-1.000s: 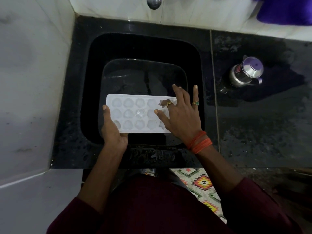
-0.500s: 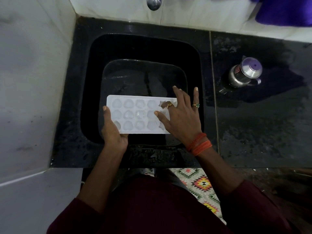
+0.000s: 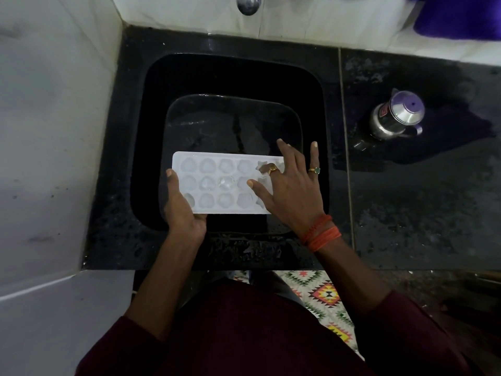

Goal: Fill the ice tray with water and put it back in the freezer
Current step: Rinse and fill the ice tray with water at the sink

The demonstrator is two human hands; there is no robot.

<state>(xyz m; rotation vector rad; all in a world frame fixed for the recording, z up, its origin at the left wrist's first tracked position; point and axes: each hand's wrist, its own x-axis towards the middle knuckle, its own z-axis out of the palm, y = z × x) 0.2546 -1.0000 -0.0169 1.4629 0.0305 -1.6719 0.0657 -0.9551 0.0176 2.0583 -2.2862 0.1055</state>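
Left hand [image 3: 184,213] is gripping the ice tray [image 3: 225,185] by its end, right hand [image 3: 292,191] is lying flat on it, fingers spread, over the sink [image 3: 146,131].

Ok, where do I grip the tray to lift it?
The tray is long, shallow and level over the sink: grip the flat rim at its short ends, one hand from each side, to keep it flat. The left hand holds the left end, thumb on top; the right hand lies spread on the right end.
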